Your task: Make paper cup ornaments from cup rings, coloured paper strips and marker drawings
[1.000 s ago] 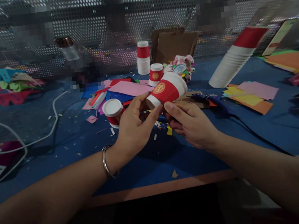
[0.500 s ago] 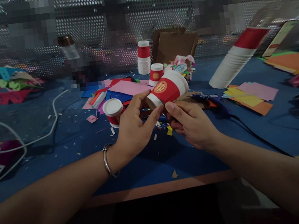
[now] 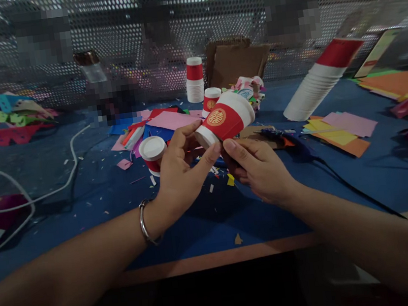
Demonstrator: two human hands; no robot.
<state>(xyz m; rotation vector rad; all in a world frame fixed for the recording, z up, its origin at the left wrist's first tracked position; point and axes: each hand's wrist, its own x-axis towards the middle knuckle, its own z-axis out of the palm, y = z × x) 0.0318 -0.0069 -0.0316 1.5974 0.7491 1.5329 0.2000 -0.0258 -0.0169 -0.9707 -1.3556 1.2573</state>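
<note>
A white paper cup with a red band and a gold round emblem (image 3: 217,117) is held tilted above the table, its wider end pointing up and right. My left hand (image 3: 181,168) is closed around its narrower end, thumb in front and fingers behind. A silver bangle is on that wrist. My right hand (image 3: 259,163) is closed at the cup's lower side, thumb tip against it, the other fingers curled underneath and partly hidden. Just left of my left hand stands a lidded red and white cup (image 3: 152,148), partly covered by my fingers. Another small red cup (image 3: 211,100) stands behind the held one.
A stack of cups (image 3: 195,82) stands at the back; a leaning stack (image 3: 319,81) is at right. A blue glue gun (image 3: 300,148) trails a black cord. Coloured paper (image 3: 170,120), scraps and cardboard (image 3: 239,61) lie about. A purple power strip (image 3: 2,220) sits at left.
The cup has turned slightly in my hands, so its emblem faces me a little more. Both hands keep their hold, and the whole view has shifted slightly.
</note>
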